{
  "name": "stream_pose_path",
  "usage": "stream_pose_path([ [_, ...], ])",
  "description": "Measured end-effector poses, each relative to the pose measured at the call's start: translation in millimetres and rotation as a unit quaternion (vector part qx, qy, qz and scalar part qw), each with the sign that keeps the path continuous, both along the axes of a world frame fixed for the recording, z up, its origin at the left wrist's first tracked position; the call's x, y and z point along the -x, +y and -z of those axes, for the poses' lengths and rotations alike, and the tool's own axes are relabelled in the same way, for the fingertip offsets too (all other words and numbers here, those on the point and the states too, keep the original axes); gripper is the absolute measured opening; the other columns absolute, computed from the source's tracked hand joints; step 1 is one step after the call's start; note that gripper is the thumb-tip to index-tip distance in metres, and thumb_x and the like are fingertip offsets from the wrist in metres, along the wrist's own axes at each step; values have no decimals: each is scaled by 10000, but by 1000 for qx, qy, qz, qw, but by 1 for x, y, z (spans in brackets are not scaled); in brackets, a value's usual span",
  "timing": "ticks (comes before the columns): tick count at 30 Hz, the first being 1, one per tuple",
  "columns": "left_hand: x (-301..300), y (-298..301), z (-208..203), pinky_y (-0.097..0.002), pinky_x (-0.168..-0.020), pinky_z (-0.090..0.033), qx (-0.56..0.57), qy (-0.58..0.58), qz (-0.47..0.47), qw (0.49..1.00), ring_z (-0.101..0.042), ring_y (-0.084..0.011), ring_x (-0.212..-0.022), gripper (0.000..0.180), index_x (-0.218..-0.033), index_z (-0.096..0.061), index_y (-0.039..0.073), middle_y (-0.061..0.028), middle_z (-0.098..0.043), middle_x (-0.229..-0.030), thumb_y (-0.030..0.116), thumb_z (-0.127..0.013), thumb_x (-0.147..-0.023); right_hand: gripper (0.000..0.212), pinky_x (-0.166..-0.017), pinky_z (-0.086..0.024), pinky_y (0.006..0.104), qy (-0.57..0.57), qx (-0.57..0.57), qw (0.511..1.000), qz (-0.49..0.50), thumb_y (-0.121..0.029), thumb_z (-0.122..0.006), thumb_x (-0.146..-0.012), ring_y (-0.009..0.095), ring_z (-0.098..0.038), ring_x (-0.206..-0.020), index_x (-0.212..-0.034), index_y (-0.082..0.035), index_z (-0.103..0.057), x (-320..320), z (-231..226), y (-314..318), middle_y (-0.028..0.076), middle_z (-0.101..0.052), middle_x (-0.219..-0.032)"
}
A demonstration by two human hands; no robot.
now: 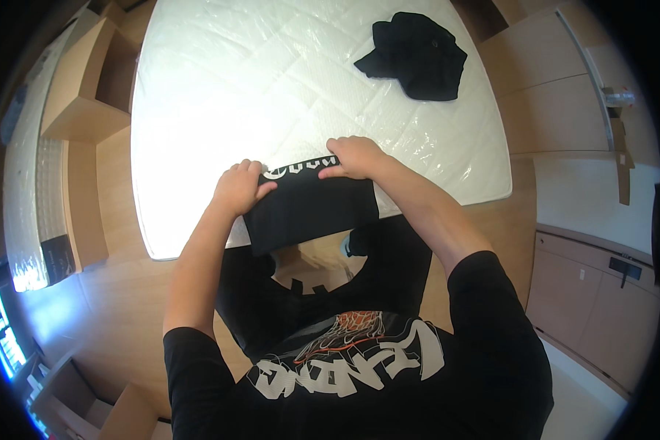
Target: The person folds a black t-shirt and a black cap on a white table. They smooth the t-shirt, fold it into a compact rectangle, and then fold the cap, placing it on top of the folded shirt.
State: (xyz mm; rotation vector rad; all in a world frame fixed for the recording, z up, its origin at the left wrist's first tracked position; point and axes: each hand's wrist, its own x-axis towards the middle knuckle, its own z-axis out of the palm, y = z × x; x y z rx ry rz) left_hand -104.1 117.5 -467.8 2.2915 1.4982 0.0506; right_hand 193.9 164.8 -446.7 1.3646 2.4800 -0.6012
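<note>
A black folded garment point(312, 209) with white lettering along its far edge hangs over the near edge of the white mattress point(220, 88). My left hand point(240, 188) is closed on its far left corner, thumb toward the near side. On the far right corner, my right hand point(353, 158) grips the same edge, with its thumb over part of the lettering. The cloth between my hands looks taut. Farther back on the mattress, to the right, lies a crumpled black cloth item point(418, 57); its kind cannot be made out.
The mattress has a shiny clear plastic cover. Left of it stand an open wooden box-like unit point(84, 92) and another plastic-wrapped mattress point(29, 183) on edge. Pale wooden cabinets point(594, 293) line the right side. Wooden panels point(88, 407) stand at the lower left.
</note>
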Motion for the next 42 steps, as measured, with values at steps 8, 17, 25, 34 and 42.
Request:
stream_pose_path([
  [8, 2, 14, -22, -452, -856, -509, 134, 31, 62, 989, -637, -392, -972, 592, -994, -656, 5, -224, -680, -992, 567, -698, -813, 748, -830, -513, 449, -38, 94, 994, -39, -724, -632, -773, 376, -636, -958, -1057, -32, -632, -3, -14, 4, 191, -664, -968],
  [17, 12, 8, -105, -412, -688, -500, 121, -63, -20, 990, -631, -357, -742, 413, -915, -613, 6, -184, -646, -762, 363, -787, -803, 489, -753, -493, 445, 19, -26, 997, -72, -557, -591, -898, 351, -645, -902, -961, -72, -591, -7, -88, 1, 134, -672, -905],
  [25, 19, -38, -48, -424, -772, -493, -213, 42, 21, 976, -576, -318, -951, 314, -1003, -580, 69, -113, -584, -983, 68, -669, -702, 218, -772, -461, 393, 97, -327, 940, -30, -119, -603, -818, 264, -581, -989, -1034, -140, -622, -19, -44, -45, 54, -599, -1000],
  [34, 8, -110, 36, -409, -878, -494, -41, -152, -256, 954, -603, -342, -997, 461, -1168, -626, 15, -171, -628, -1083, 244, -760, -792, 477, -953, -493, 386, 297, -89, 881, 358, -191, -783, -780, 324, -582, -1123, -1172, -6, -585, -46, 53, -86, 174, -572, -1167],
  [42, 1, -91, 48, -367, -709, -523, 147, -349, -516, 769, -666, -252, -751, 279, -975, -655, -25, -131, -680, -827, 156, -764, -793, 363, -795, -531, 377, 201, -52, 849, 485, -233, -766, -800, 292, -676, -886, -1042, 5, -639, -43, 61, -73, 155, -692, -955],
])
